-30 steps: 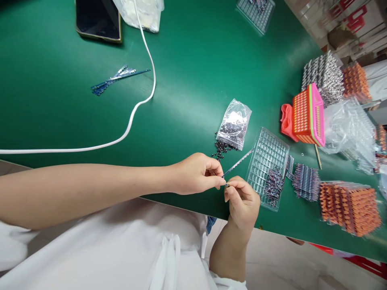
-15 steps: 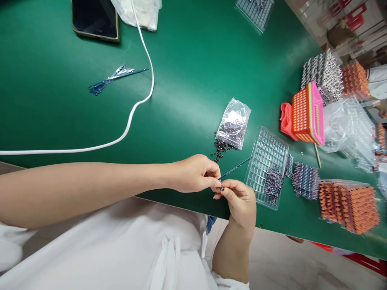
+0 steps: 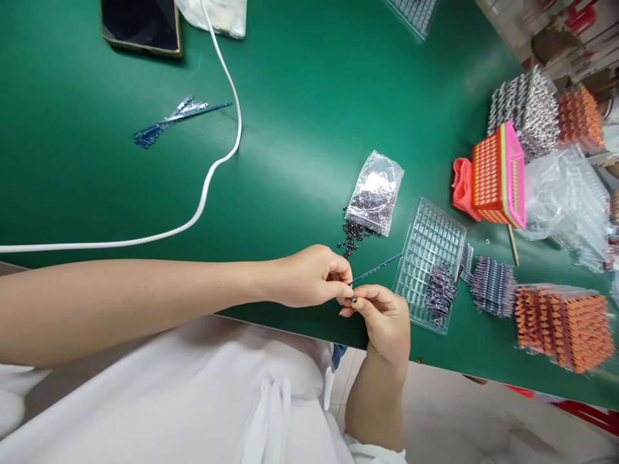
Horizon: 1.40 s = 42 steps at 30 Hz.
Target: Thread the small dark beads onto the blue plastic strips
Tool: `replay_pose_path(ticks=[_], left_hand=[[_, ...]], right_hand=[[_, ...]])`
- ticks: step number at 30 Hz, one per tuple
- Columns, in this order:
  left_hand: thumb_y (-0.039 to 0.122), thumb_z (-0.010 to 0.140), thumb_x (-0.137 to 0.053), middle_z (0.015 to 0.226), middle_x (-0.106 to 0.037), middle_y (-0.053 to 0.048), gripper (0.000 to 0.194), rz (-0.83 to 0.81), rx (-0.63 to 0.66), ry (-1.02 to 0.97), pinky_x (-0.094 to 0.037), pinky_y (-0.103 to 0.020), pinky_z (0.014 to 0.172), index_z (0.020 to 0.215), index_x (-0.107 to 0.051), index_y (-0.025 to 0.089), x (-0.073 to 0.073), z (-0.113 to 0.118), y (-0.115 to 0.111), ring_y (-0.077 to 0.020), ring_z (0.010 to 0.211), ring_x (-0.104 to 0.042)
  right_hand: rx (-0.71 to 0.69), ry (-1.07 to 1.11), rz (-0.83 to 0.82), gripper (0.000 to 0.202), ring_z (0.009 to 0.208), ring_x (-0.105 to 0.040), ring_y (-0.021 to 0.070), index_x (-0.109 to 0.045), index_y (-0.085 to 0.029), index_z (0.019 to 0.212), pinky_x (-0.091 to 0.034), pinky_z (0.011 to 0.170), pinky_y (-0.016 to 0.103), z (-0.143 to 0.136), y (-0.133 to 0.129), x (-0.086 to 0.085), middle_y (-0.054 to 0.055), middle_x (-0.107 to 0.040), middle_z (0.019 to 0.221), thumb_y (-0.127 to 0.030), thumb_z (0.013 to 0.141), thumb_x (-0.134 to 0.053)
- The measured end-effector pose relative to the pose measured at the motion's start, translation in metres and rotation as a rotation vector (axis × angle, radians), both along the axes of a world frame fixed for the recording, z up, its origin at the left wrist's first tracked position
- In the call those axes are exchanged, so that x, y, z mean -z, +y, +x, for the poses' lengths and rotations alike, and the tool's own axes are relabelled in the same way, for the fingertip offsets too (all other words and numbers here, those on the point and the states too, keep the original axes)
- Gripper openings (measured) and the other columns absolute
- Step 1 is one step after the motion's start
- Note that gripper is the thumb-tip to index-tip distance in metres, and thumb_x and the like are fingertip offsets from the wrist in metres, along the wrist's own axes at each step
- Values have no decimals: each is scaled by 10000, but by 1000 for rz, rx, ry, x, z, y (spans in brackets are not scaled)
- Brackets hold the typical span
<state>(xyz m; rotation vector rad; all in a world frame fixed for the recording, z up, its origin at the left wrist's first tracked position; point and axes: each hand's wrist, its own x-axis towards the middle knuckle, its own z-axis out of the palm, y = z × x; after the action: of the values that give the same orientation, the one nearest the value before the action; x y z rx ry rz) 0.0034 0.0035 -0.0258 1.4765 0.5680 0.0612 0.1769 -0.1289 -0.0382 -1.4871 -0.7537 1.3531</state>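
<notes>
My left hand (image 3: 316, 277) is closed, its thumb and fingers pinching a narrow blue strip (image 3: 377, 268) that slants up to the right. My right hand (image 3: 385, 319) meets it fingertip to fingertip, pinching a small dark piece (image 3: 354, 299) by the strip's lower end. Whether that piece is fixed to the strip I cannot tell. Just above the hands lie loose black beads (image 3: 354, 237), spilled at the mouth of a clear plastic bag (image 3: 376, 193) that holds more of them. A clear compartment tray (image 3: 420, 248) with a heap of thin dark parts (image 3: 440, 293) stands right of my hands.
Several blue strips (image 3: 176, 120) lie at the upper left, near a white cable (image 3: 207, 187) and a phone (image 3: 140, 26). To the right are orange and pink baskets (image 3: 498, 174), a dark bundle (image 3: 493, 287) and stacked orange parts (image 3: 563, 328). The table's front edge (image 3: 290, 330) runs below my hands.
The camera view has shifted slightly, so things on the table sit a little differently in the picture. Both hands keep nearly the same pinch, with only slight fingertip movement.
</notes>
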Motion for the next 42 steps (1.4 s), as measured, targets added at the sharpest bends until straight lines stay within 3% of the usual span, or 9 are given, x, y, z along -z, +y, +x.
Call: replay_pose_path(ticks=[17, 29, 42], left_hand=[[321, 839, -601, 587, -511, 38, 213, 65, -4, 2, -284, -221, 497, 719, -644, 150, 0, 0, -1, -97, 545, -379], [283, 850, -604, 658, -639, 9, 191, 66, 4, -5, -318, -223, 517, 726, -649, 145, -2, 1, -2, -100, 568, -435], [255, 840, -595, 594, -529, 37, 169, 119, 20, 13, -298, -231, 508, 711, -640, 157, -1, 1, -1, -99, 549, -401]], right_hand=[[-13, -41, 3, 47, 610, -738, 157, -771, -217, 824, -628, 604, 265, -1, 2, -3, 17, -772, 764, -251, 804, -796], [-43, -28, 16, 17, 620, -738, 153, -782, -226, 827, -623, 597, 256, 0, 4, -3, 13, -773, 761, -230, 811, -787], [-41, -74, -58, 32, 584, -732, 160, -780, -226, 807, -622, 594, 265, -1, 7, -9, 9, -777, 740, -244, 788, -799]])
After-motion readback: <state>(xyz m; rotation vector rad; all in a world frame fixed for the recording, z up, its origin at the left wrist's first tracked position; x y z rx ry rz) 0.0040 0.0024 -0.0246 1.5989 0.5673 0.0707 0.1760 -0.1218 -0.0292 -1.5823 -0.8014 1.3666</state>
